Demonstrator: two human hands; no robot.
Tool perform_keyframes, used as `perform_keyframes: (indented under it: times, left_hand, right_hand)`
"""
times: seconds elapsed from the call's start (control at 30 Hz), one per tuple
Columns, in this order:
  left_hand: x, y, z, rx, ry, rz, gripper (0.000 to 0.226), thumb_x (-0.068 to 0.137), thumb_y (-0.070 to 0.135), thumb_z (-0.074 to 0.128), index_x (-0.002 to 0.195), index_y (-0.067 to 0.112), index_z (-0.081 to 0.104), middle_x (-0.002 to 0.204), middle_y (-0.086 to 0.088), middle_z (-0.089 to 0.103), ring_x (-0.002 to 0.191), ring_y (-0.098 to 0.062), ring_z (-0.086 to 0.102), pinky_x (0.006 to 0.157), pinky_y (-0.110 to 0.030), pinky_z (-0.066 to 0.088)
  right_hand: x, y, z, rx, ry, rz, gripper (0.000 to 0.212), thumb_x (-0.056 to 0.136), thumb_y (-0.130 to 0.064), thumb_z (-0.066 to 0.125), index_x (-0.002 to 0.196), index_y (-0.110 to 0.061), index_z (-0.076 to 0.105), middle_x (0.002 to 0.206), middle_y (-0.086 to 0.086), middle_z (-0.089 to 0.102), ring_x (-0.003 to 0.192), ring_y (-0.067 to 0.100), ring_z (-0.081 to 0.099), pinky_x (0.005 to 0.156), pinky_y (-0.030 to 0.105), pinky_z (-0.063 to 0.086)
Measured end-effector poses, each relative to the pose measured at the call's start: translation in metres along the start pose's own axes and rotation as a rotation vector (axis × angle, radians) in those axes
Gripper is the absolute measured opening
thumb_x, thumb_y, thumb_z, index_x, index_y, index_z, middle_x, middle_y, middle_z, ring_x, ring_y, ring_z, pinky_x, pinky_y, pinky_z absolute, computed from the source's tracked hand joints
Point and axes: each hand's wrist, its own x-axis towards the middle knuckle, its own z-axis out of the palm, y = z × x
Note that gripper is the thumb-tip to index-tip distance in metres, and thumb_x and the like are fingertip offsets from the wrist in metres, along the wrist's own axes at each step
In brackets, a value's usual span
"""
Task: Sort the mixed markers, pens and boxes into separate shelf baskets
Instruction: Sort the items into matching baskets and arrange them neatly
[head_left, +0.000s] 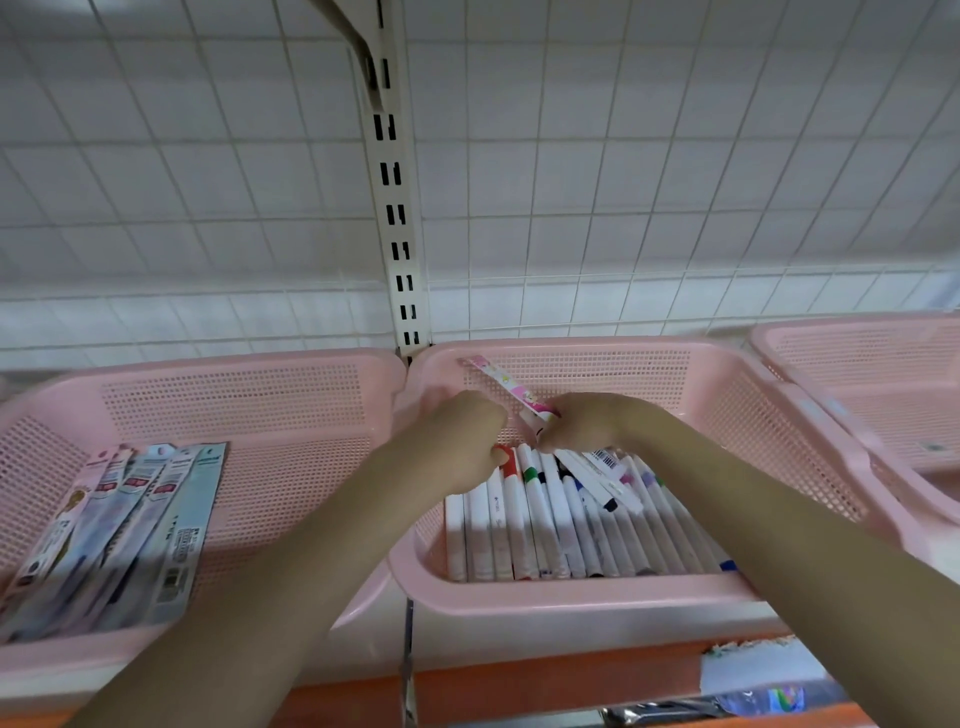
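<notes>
A white wire-grid back panel (571, 182) with a cream slotted upright (397, 228) rises behind a shop shelf with an orange front edge (545, 680), on which three pink perforated plastic baskets stand side by side. The left basket (234, 395), at nine o'clock, holds only flat carded packs of pens (119, 535), fanned against its left wall, so that kind looks largely sorted. The middle basket (727, 415) holds a row of white-barrelled markers with coloured caps (550, 519) lying side by side, with a few loose ones slanted across them. The left hand (462, 441) has its fingers curled down over the red-capped end of the row; whether they grip one I cannot tell. The right hand (587, 421) pinches a slim pink-patterned pen (501, 384) slanting up toward eleven o'clock, apparently a stray being lifted out. The right basket (883, 364), at three o'clock, shows almost nothing inside, so boxes seem still to come
</notes>
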Motion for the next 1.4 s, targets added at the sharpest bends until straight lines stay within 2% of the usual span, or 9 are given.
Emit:
perform_keyframes:
  times: [0.13,0.27,0.37,0.43,0.6,0.87,1.07,1.17,1.4]
  left_hand:
    - [-0.004,-0.007,-0.008,-0.139,0.087,0.027,0.031,0.095,0.026,0.048,0.119,0.009,0.057,0.119,-0.005,0.056,0.113,-0.020,0.049,0.087,-0.029,0.038]
    - [-0.013,-0.013,-0.012,-0.208,0.190,0.023,0.030,0.094,0.027,0.050,0.115,0.008,0.060,0.110,-0.007,0.058,0.104,-0.021,0.050,0.085,-0.026,0.032]
    - [-0.020,-0.014,-0.012,-0.247,0.225,-0.014,0.029,0.094,0.027,0.051,0.117,0.012,0.059,0.111,-0.005,0.058,0.107,-0.021,0.049,0.089,-0.030,0.037]
    - [-0.023,-0.015,-0.011,-0.271,0.242,-0.033,0.028,0.093,0.028,0.052,0.115,0.011,0.060,0.111,-0.004,0.058,0.109,-0.021,0.048,0.087,-0.028,0.037]
    - [-0.027,-0.014,-0.012,-0.294,0.249,-0.051,0.033,0.094,0.031,0.051,0.122,0.015,0.057,0.116,0.000,0.056,0.111,-0.018,0.047,0.082,-0.022,0.032]
    - [-0.024,-0.007,-0.011,-0.267,0.207,-0.045,0.031,0.094,0.030,0.049,0.120,0.015,0.057,0.111,-0.001,0.056,0.105,-0.019,0.050,0.088,-0.032,0.042]
    - [-0.018,-0.001,-0.011,-0.196,0.168,-0.014,0.034,0.095,0.033,0.049,0.124,0.016,0.055,0.123,0.000,0.056,0.112,-0.020,0.050,0.094,-0.035,0.040]
    - [-0.016,-0.002,-0.012,-0.194,0.160,-0.030,0.032,0.095,0.032,0.049,0.120,0.014,0.057,0.119,-0.001,0.058,0.110,-0.020,0.051,0.092,-0.035,0.042]
    - [-0.030,-0.013,-0.011,-0.201,0.206,-0.121,0.033,0.095,0.035,0.047,0.119,0.016,0.058,0.112,-0.002,0.058,0.106,-0.020,0.050,0.088,-0.034,0.040]
  right_hand:
    - [-0.001,-0.003,0.005,-0.066,-0.028,0.026,0.013,0.088,-0.015,0.051,0.078,-0.010,0.043,0.060,0.000,0.033,0.052,0.014,0.029,0.051,0.023,0.025]
    - [-0.005,-0.007,0.011,-0.051,-0.009,0.035,0.025,0.091,-0.017,0.049,0.067,-0.012,0.041,0.057,0.000,0.035,0.045,0.013,0.034,0.044,0.022,0.028]
    - [-0.006,-0.009,0.014,0.142,-0.035,0.036,0.025,0.092,-0.015,0.051,0.068,-0.014,0.045,0.059,0.001,0.044,0.041,0.009,0.051,0.037,0.015,0.042]
    - [-0.005,-0.008,0.016,0.237,-0.013,0.021,0.022,0.091,-0.015,0.054,0.070,-0.014,0.048,0.062,0.001,0.045,0.049,0.012,0.056,0.052,0.022,0.055]
    - [-0.005,0.005,0.013,0.278,0.064,-0.007,0.016,0.088,-0.018,0.061,0.089,-0.003,0.061,0.071,0.005,0.054,0.062,0.020,0.063,0.069,0.033,0.059]
    - [-0.012,0.012,0.019,0.272,-0.011,0.029,0.023,0.096,-0.025,0.045,0.083,-0.006,0.050,0.067,0.009,0.061,0.056,0.026,0.063,0.067,0.031,0.056]
    - [-0.014,0.018,0.011,0.114,0.213,0.014,0.026,0.096,-0.015,0.034,0.074,-0.015,0.048,0.063,0.002,0.056,0.047,0.014,0.057,0.041,0.017,0.045]
    - [-0.004,0.011,0.012,0.003,0.291,-0.048,0.018,0.093,-0.010,0.036,0.085,-0.014,0.052,0.066,-0.002,0.049,0.053,0.011,0.050,0.050,0.020,0.043]
    - [-0.004,0.007,0.014,-0.154,0.109,-0.143,0.031,0.096,-0.032,0.047,0.069,-0.018,0.044,0.066,0.002,0.051,0.051,0.011,0.045,0.051,0.020,0.040]
